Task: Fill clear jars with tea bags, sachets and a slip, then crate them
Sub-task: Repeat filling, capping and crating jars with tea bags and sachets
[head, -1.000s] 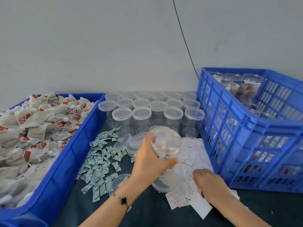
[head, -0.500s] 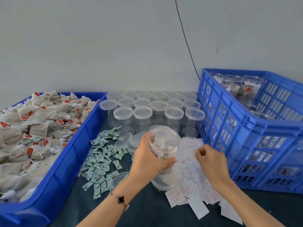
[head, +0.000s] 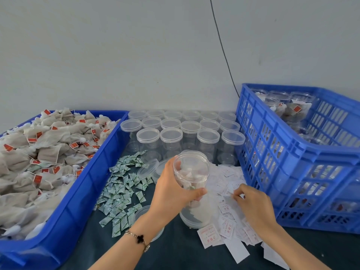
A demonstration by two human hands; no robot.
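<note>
My left hand (head: 171, 193) grips an open clear jar (head: 191, 172) with tea bags inside, tilted toward me above the table. My right hand (head: 253, 207) is down on the heap of white paper slips (head: 226, 228), its fingertips pinching at a slip near the heap's middle. Small green-and-white sachets (head: 122, 190) lie scattered left of the jar. The blue tray (head: 78, 201) on the left holds a heap of tea bags (head: 39, 158) with red tags. The blue crate (head: 288, 172) on the right contains filled jars (head: 292, 106).
Rows of lidded empty jars (head: 181, 131) stand at the back between tray and crate. Loose clear lids (head: 150, 168) lie near the sachets, and one lid (head: 192, 219) sits under the held jar. A black cable (head: 222, 45) runs down the wall.
My right hand slid back across the slip heap from its near edge toward the middle and now pinches at a slip. My left hand keeps the jar almost still.
</note>
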